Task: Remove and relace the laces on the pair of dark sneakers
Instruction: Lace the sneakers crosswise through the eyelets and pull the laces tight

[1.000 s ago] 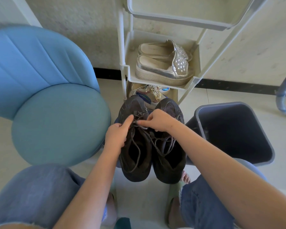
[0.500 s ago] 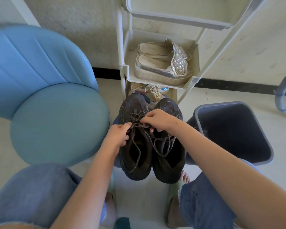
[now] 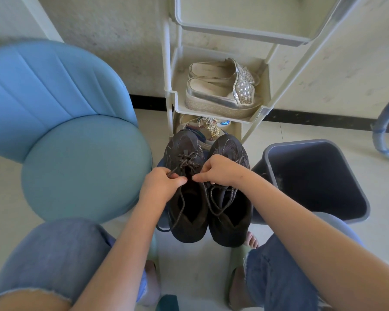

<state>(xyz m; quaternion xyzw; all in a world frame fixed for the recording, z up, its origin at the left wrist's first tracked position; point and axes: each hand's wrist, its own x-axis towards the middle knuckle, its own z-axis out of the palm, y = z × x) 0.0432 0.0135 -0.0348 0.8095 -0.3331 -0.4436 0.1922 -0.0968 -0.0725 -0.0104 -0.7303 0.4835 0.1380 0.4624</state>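
The left hand (image 3: 161, 187) and the right hand (image 3: 220, 170) each pinch the lace (image 3: 187, 161) of one dark sneaker (image 3: 182, 144); the second sneaker (image 3: 230, 151) stands just beside it.

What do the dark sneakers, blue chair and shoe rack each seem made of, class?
Dark sneakers: probably matte knit or mesh fabric; dull, fuzzy weave.
Blue chair: smooth faux leather or vinyl, perhaps; soft sheen, stitched seams.
Shoe rack: likely moulded plastic; pale, matte, rounded edges.
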